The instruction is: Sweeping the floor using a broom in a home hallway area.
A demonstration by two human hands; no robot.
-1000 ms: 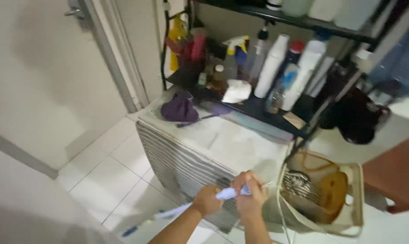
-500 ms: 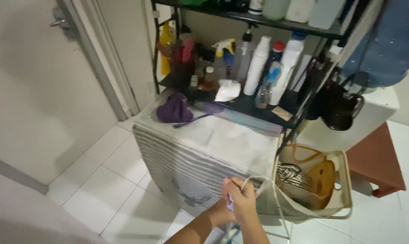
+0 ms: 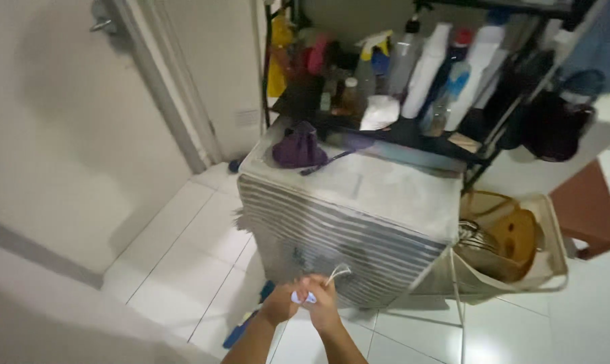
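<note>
My left hand point(image 3: 280, 308) and my right hand point(image 3: 326, 305) are pressed together low in the view, both closed around a slim white and pale blue handle point(image 3: 299, 297). A thin white cord loop point(image 3: 337, 272) sticks up from my right hand. Below the hands, a blue end piece point(image 3: 240, 331) lies on the white floor tiles; its link to the handle is hidden by my arm. The hands are just in front of the ribbed grey front of a boxy unit point(image 3: 345, 232).
A purple cloth point(image 3: 298, 149) lies on the unit's top. Behind it stands a black rack point(image 3: 480, 158) with several spray and cleaning bottles point(image 3: 426, 67). A canvas bag point(image 3: 551, 232) sits at the right, a red stool point(image 3: 588, 209) beyond it, and a door point(image 3: 49, 114) at the left.
The handle has swung from lying across to pointing down. My hands have closed together and dropped lower in front of the unit. The view has shifted right.
</note>
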